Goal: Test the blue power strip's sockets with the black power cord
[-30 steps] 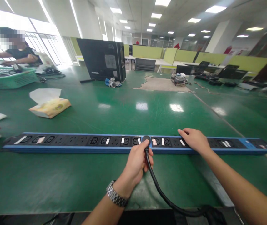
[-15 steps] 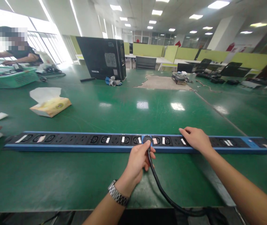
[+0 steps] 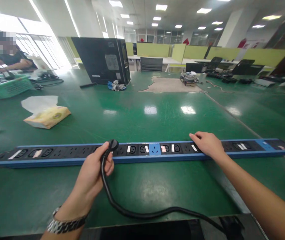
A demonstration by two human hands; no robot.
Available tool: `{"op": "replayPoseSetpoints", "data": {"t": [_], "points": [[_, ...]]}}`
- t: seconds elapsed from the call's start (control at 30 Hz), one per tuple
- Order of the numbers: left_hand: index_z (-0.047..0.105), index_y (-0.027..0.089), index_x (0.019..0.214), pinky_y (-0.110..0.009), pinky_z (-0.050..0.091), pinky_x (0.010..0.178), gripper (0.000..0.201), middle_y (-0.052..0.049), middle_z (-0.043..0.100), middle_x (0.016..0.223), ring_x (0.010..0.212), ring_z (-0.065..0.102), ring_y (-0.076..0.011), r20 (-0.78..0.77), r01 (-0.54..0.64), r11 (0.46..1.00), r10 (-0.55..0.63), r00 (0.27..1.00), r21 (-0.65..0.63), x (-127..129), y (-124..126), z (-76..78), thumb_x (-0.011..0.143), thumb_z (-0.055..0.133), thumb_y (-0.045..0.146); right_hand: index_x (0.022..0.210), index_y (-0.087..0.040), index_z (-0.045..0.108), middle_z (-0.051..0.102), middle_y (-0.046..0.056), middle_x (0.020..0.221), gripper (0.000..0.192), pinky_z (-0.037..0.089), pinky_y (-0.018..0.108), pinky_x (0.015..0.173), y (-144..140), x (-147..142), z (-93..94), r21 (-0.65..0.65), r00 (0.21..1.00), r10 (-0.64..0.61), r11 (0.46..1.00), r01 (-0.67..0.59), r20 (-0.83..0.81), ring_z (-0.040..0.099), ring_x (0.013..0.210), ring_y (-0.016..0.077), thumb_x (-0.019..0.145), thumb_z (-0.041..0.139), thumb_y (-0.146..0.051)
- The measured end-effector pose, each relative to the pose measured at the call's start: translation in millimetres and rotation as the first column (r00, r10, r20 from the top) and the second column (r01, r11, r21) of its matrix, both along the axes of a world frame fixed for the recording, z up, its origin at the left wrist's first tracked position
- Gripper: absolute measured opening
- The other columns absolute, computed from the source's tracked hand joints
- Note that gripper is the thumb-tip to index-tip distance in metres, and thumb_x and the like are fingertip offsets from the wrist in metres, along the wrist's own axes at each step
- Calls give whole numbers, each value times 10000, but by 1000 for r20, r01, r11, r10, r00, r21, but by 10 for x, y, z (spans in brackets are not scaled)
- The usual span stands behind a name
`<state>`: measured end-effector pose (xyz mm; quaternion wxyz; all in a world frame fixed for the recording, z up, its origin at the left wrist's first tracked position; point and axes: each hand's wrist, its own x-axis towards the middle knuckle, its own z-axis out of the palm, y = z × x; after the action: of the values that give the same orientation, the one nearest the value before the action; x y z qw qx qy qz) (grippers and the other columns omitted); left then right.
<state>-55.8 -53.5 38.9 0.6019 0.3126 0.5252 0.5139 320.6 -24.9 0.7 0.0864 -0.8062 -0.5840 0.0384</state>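
A long blue-edged black power strip [image 3: 67, 150] lies across the green table, with rows of sockets and small white stickers along its top. My left hand [image 3: 91, 175], with a metal watch at the wrist, is closed around a black power plug [image 3: 113, 144] over the left-middle part of the strip. From the plug a thick black cable [image 3: 142, 215] curves down and right, past the table's front edge. Right of the middle, my right hand [image 3: 209, 145] grips the strip, its thumb at the far edge and its other fingers partly hidden. A blue socket [image 3: 154, 149] shows uncovered between my hands.
A tissue pack [image 3: 47, 116] sits at the left. Behind it stand a green basket [image 3: 9, 90], a black computer case [image 3: 99, 60] and gloves [image 3: 117, 86]. A person [image 3: 9, 60] sits at the far left. Small parts [image 3: 190, 79] lie at the back.
My left hand has lifted the plug off the blue socket and carried it left along the strip, the cable trailing. My right hand stays on the strip. The view has shifted slightly.
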Motion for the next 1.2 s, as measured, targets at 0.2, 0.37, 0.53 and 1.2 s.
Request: {"op": "replayPoseSetpoints", "data": {"t": [0.2, 0.37, 0.53, 1.2], "points": [[486, 168, 487, -183, 240, 328, 456, 53, 365, 317, 288, 313, -56, -100, 15, 999, -19, 995, -39, 64, -36, -289, 757, 620, 510, 810, -255, 717, 716, 65, 880, 519, 364, 294, 600, -3, 8, 1, -17, 1000, -4, 1000, 4, 5, 624, 800, 229, 872, 346, -613], [512, 158, 481, -189, 264, 350, 504, 27, 416, 355, 322, 358, -66, -317, 61, 998, -66, 946, -25, 45, 24, -344, 746, 617, 574, 830, -258, 717, 717, 61, 880, 517, 363, 287, 605, -16, -8, 10, -17, 1000, -6, 1000, 6, -2, 625, 800, 224, 876, 342, -611], [531, 158, 515, -194, 242, 367, 495, 30, 413, 376, 343, 343, -67, -400, 56, 997, -26, 916, 62, 45, -54, -257, 778, 579, 575, 813, -244, 707, 718, 59, 872, 483, 368, 282, 616, 5, 43, -47, 48, 1000, 1, 999, 0, -14, 622, 788, 210, 884, 364, -576], [587, 245, 1297, -453, 378, 1027, 599, -106, 617, 1295, 1202, 532, -286, -977, 721, 659, 118, 179, 212, 307, 345, -22, 794, 593, 569, 990, -202, 666, 700, 55, 801, 309, 430, 260, 650, -223, -1340, 512, 41, 881, 337, 938, -344, -332, 633, 706, 162, 896, 446, -399]]}}
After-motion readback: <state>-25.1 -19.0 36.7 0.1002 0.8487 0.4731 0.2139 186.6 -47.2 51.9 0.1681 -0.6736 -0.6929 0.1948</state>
